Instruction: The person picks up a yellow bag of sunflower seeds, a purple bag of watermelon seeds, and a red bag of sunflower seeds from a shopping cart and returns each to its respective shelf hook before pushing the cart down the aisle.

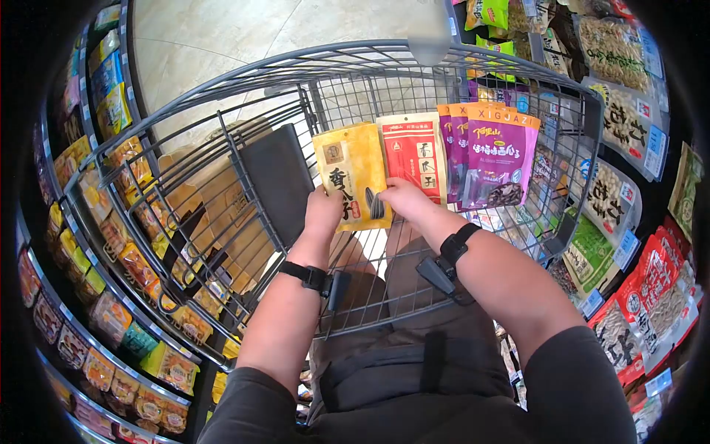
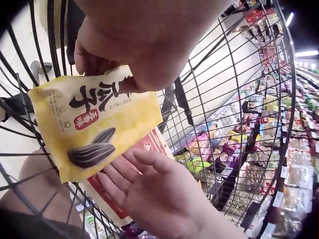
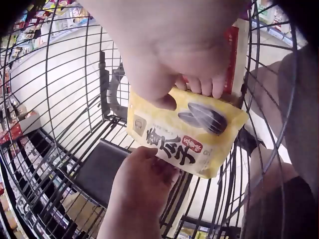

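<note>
A yellow bag of sunflower seeds (image 1: pixel 353 175) is held tilted in the shopping cart, its printed front up. My left hand (image 1: pixel 325 209) pinches its left edge, thumb on the front and fingers curled behind, as the right wrist view shows. At the opposite edge is my right hand (image 2: pixel 162 194), fingers fairly straight and reaching under the bag, thumb apart from them; its thumb overlaps the bag's edge in the right wrist view. Just right of the yellow bag stands a red and cream bag (image 1: pixel 414 152), partly covered by my right hand. Several purple seed bags (image 1: pixel 497 159) stand overlapping beside it.
The wire cart (image 1: pixel 370 48) surrounds the bags, with a dark seat panel (image 1: pixel 277 185) at its left. Shelves of yellow snack packs (image 1: pixel 140 266) line the left side. Larger bags of seeds and nuts (image 1: pixel 621 118) fill the right side. Pale floor tiles (image 1: pixel 222 29) lie beyond.
</note>
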Action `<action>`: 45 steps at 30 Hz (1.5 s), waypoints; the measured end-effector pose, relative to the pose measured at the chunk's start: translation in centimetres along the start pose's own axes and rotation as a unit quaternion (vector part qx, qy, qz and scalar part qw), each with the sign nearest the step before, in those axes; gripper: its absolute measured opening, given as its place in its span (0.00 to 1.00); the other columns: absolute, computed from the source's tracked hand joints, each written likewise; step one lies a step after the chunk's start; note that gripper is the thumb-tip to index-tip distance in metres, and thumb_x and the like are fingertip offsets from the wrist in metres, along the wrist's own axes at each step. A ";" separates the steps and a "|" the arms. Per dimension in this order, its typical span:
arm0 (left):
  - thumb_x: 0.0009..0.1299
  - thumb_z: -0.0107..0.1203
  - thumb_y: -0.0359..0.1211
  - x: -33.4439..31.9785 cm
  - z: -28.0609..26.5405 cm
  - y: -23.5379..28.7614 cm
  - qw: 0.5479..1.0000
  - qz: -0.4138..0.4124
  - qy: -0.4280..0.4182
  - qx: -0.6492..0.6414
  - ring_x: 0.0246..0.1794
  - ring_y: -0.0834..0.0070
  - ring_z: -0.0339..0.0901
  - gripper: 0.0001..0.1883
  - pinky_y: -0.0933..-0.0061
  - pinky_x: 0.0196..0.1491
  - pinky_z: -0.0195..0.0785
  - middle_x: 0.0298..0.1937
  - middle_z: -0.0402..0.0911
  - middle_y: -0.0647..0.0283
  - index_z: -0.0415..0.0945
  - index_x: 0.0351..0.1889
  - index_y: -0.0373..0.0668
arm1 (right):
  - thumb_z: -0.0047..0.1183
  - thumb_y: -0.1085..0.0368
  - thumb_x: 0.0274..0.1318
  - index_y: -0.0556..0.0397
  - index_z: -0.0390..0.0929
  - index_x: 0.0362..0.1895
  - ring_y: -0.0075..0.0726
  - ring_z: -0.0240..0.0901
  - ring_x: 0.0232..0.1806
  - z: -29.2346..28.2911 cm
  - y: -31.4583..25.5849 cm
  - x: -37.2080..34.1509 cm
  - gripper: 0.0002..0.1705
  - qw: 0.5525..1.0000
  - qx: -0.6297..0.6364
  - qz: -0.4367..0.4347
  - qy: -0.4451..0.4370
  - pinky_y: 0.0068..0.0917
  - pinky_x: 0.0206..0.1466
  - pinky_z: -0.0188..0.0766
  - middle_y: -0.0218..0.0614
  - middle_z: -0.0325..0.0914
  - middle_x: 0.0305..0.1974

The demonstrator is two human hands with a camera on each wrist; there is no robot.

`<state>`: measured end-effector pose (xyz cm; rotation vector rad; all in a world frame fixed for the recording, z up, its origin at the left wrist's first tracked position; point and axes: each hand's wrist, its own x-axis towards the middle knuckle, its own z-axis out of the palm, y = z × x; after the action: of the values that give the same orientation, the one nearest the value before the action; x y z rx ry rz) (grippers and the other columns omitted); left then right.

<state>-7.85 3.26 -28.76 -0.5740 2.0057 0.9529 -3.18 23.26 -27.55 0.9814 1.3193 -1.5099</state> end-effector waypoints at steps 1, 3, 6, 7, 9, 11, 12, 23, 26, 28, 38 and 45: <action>0.67 0.49 0.33 -0.4 -0.2 0.4 1.000 0.003 -0.009 0.009 0.32 0.60 0.83 0.18 0.60 0.38 0.75 0.37 0.82 0.45 0.77 0.47 0.27 | 0.54 0.63 0.59 0.63 0.65 0.66 0.36 0.75 0.50 -0.2 0.7 0.7 0.32 1.000 -0.015 0.005 -0.001 0.29 0.53 0.70 0.44 0.78 0.51; 0.67 0.49 0.33 -1.4 -0.9 1.6 1.000 0.010 -0.018 0.018 0.34 0.58 0.83 0.18 0.60 0.39 0.76 0.39 0.81 0.43 0.77 0.47 0.26 | 0.54 0.62 0.59 0.62 0.66 0.63 0.34 0.77 0.47 -0.2 1.3 0.6 0.30 1.000 -0.030 0.008 0.001 0.28 0.49 0.73 0.43 0.79 0.49; 0.67 0.50 0.35 -2.8 -1.8 3.3 0.995 0.052 -0.043 0.080 0.40 0.53 0.81 0.19 0.57 0.45 0.74 0.44 0.79 0.41 0.77 0.47 0.26 | 0.59 0.62 0.55 0.66 0.73 0.53 0.42 0.81 0.40 0.0 -0.3 -2.3 0.25 0.997 0.023 -0.005 0.075 0.33 0.38 0.77 0.47 0.81 0.41; 0.67 0.50 0.36 -3.1 -2.0 3.4 0.992 0.077 -0.055 0.086 0.41 0.50 0.80 0.19 0.56 0.47 0.73 0.44 0.78 0.41 0.77 0.47 0.27 | 0.61 0.61 0.55 0.66 0.71 0.53 0.40 0.82 0.37 -0.2 -0.8 -3.2 0.26 0.997 0.008 0.005 0.075 0.32 0.35 0.78 0.47 0.81 0.41; 0.67 0.50 0.36 -4.2 -3.1 4.1 0.987 0.109 -0.065 0.098 0.42 0.48 0.79 0.20 0.55 0.49 0.72 0.45 0.77 0.42 0.77 0.47 0.27 | 0.63 0.60 0.56 0.67 0.70 0.53 0.38 0.82 0.34 0.0 -1.4 -5.0 0.28 0.997 -0.001 0.009 0.075 0.31 0.32 0.79 0.47 0.81 0.42; 0.68 0.51 0.38 -5.9 -4.1 5.5 0.982 0.124 -0.077 0.122 0.43 0.46 0.77 0.20 0.55 0.51 0.70 0.45 0.77 0.41 0.77 0.47 0.29 | 0.64 0.60 0.57 0.66 0.67 0.55 0.33 0.82 0.30 -0.2 -1.8 -6.7 0.30 0.995 0.022 -0.002 0.097 0.29 0.28 0.79 0.45 0.81 0.42; 0.68 0.51 0.38 -7.7 -5.0 7.0 0.976 0.156 -0.057 0.141 0.43 0.49 0.76 0.18 0.57 0.51 0.70 0.41 0.76 0.44 0.78 0.46 0.31 | 0.63 0.59 0.59 0.62 0.65 0.59 0.31 0.82 0.33 -0.5 -1.7 -7.1 0.31 0.997 0.035 0.007 0.070 0.28 0.32 0.81 0.42 0.80 0.43; 0.70 0.55 0.31 -21.2 -15.0 11.6 0.934 0.340 -0.030 0.101 0.38 0.68 0.71 0.14 0.68 0.44 0.67 0.36 0.69 0.59 0.77 0.51 0.35 | 0.53 0.57 0.68 0.56 0.72 0.57 0.32 0.82 0.36 4.9 -6.1 -20.4 0.20 0.986 0.091 -0.120 0.069 0.27 0.38 0.80 0.40 0.82 0.41; 0.68 0.56 0.29 -25.5 -17.8 11.8 0.897 0.418 0.027 0.143 0.51 0.60 0.71 0.18 0.65 0.55 0.66 0.52 0.68 0.52 0.74 0.56 0.36 | 0.51 0.57 0.70 0.58 0.72 0.56 0.32 0.82 0.35 7.2 -7.0 -24.7 0.19 0.975 0.108 -0.186 0.048 0.27 0.38 0.81 0.41 0.81 0.42; 0.67 0.58 0.29 -28.5 -19.6 12.1 0.824 0.512 0.122 0.209 0.64 0.50 0.68 0.23 0.60 0.65 0.63 0.68 0.62 0.45 0.71 0.60 0.37 | 0.50 0.57 0.70 0.58 0.72 0.55 0.32 0.82 0.35 8.5 -7.6 -27.8 0.19 0.969 0.115 -0.218 0.036 0.26 0.38 0.81 0.41 0.81 0.42; 0.74 0.52 0.31 -40.0 -26.6 12.6 0.858 0.458 -0.197 -0.127 0.56 0.67 0.76 0.23 0.69 0.58 0.70 0.58 0.77 0.53 0.65 0.66 0.38 | 0.45 0.55 0.71 0.55 0.73 0.51 0.31 0.81 0.33 12.5 -7.2 -44.5 0.17 0.944 0.142 -0.293 -0.060 0.29 0.39 0.80 0.38 0.82 0.36; 0.78 0.48 0.38 -43.5 -24.2 12.1 0.858 0.297 -0.362 -0.211 0.55 0.74 0.77 0.27 0.71 0.56 0.72 0.56 0.77 0.55 0.54 0.72 0.41 | 0.46 0.53 0.71 0.51 0.75 0.48 0.28 0.80 0.30 13.3 -0.5 -50.1 0.16 0.920 0.184 -0.345 0.032 0.24 0.35 0.78 0.33 0.81 0.33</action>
<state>-3.50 -6.23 21.38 0.2230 1.2757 1.7011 11.30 15.85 21.67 0.8261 1.5524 -2.3469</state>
